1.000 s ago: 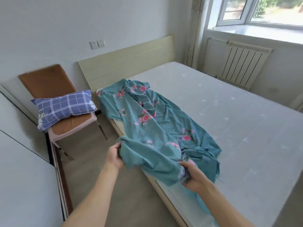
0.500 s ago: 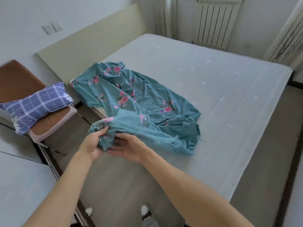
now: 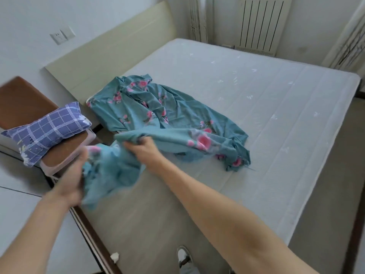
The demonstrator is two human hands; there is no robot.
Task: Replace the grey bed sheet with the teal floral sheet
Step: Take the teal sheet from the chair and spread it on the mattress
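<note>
Your left hand [image 3: 69,186] has pulled away from right hand [image 3: 146,150], fingers of both gripping teal floral sheet [image 3: 169,123]; edge now stretching open. Sheet still bunched at mattress [image 3: 276,135] headboard corner; spreading begun.

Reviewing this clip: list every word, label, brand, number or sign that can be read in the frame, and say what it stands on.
None: no readable text shows anywhere in this view.
The teal floral sheet carries only pink flower prints, no lettering.
The checked pillow on the chair shows a grid and flower pattern, no words.
The wall socket and the radiator bear no marking that can be made out.
</note>
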